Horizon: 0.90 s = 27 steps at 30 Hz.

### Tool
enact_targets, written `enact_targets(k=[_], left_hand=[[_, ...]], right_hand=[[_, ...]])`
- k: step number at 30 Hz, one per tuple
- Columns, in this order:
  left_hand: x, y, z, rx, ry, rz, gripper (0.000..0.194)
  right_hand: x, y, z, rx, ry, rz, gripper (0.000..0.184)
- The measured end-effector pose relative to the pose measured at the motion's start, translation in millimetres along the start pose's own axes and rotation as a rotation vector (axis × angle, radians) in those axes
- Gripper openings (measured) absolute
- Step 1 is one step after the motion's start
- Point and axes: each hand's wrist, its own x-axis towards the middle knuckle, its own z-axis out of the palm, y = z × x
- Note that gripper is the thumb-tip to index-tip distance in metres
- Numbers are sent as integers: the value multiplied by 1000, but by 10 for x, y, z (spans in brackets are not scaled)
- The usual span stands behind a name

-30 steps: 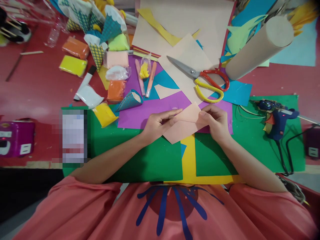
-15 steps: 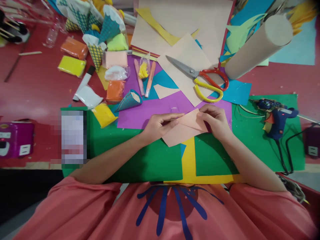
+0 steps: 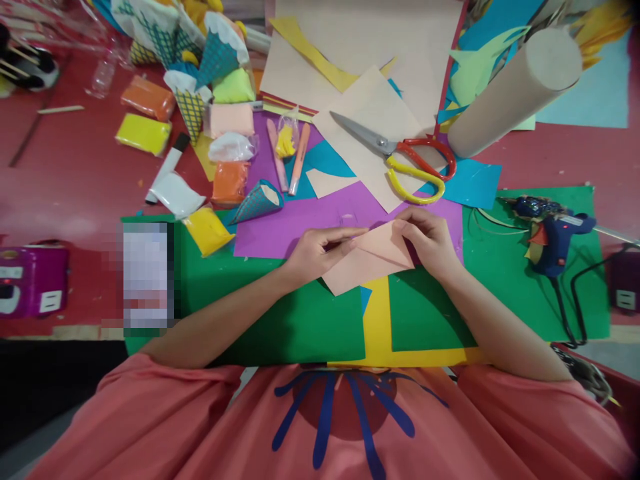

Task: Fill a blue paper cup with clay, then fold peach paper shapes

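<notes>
A folded piece of peach paper [image 3: 367, 260] lies over the purple sheet [image 3: 300, 223] and green sheet [image 3: 300, 320] in front of me. My left hand [image 3: 315, 252] pinches its left edge, fingers closed along the fold. My right hand [image 3: 430, 243] grips the right end, fingers curled over the upper flap. The paper rests low, near the sheets beneath.
Scissors [image 3: 400, 157] with red and yellow handles lie on peach paper behind my hands. A cardboard tube [image 3: 510, 90] stands at the back right. A blue glue gun [image 3: 553, 233] with its cord is to the right. Clay packets [image 3: 145, 133], paper cones [image 3: 257, 202] and markers [image 3: 299, 160] crowd the left.
The upper flap of the peach paper has been folded down flatter, and both hands have drawn slightly closer along the fold.
</notes>
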Motion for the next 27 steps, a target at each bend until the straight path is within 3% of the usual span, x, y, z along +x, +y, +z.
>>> enact_targets(k=[4, 7, 10, 13, 16, 20, 27], left_hand=[[-5, 23, -17, -24, 71, -20, 36], [-5, 67, -48, -38, -96, -38, 47], [4, 101, -71, -38, -303, -52, 43], [14, 110, -62, 62, -357, -11, 30], [12, 119, -25, 201, -343, 65, 32], [7, 139, 6, 164, -214, 89, 31], [87, 56, -110, -18, 279, 127, 38]], right_hand=[[-5, -3, 4, 16, -26, -4, 15], [-21, -10, 2, 25, -47, 25, 15], [-58, -31, 23, 29, -211, 45, 17], [-114, -51, 88, -23, -416, 22, 16], [-164, -62, 157, -75, -480, -18, 15], [-161, -74, 132, -109, -405, -43, 11], [-1, -16, -102, -35, -97, -14, 11]])
